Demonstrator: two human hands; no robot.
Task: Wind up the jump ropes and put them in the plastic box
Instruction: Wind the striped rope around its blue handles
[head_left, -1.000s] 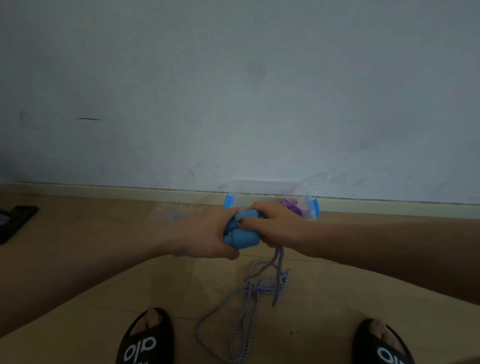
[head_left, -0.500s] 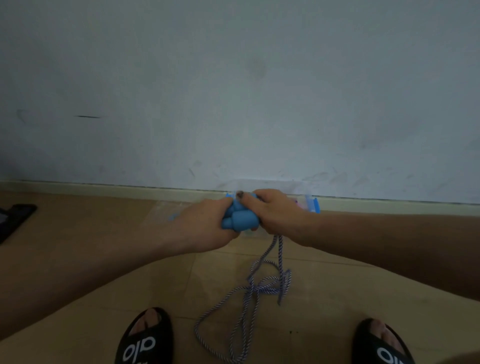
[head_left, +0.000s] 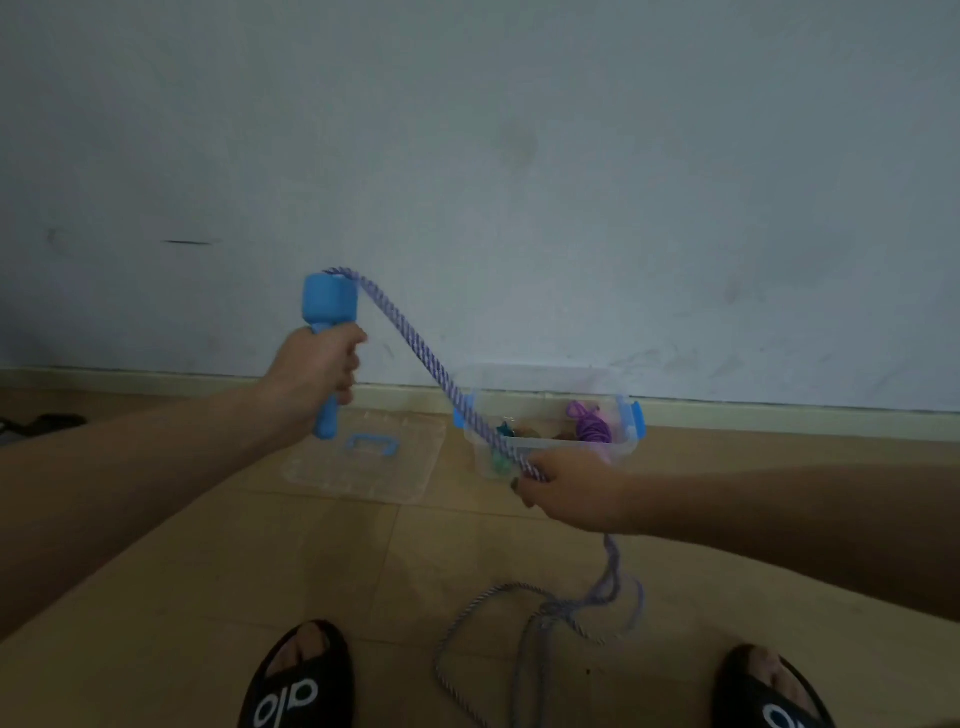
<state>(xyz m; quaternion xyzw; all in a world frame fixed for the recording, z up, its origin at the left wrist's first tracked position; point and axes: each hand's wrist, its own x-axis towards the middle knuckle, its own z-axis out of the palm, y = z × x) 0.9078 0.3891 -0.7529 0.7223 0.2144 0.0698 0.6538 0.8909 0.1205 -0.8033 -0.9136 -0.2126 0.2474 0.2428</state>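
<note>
left hand (head_left: 317, 371) raised, fingers curled tight round blue handles (head_left: 331, 332), held upright with the fat ends on top and one narrow end poking out below the fist. looks like two handles side by side, hard to be sure. striped rope (head_left: 421, 358) comes off the top of the handles and runs taut, slanting down to the right, to the right hand (head_left: 571, 488). right hand pinches the rope, fingers closed round it, held low in front of the box (head_left: 631, 447). below the right hand the rope hangs slack, blurred, and drops to a loose tangle (head_left: 545, 618) on the floor (head_left: 208, 597) between the two black slides (head_left: 301, 680).

box is clear plastic with blue latches, on the floor against the baseboard (head_left: 156, 382), open. inside it a wound purple rope (head_left: 592, 423) at the right, and something teal at the left, too small to tell what. the taut rope crosses in front of the box's left corner. clear lid (head_left: 410, 467) with a blue grip lies flat on the floor just left of the box. pale wall (head_left: 519, 156) behind, scuffed. dark thing at the far left edge, can't tell what.
</note>
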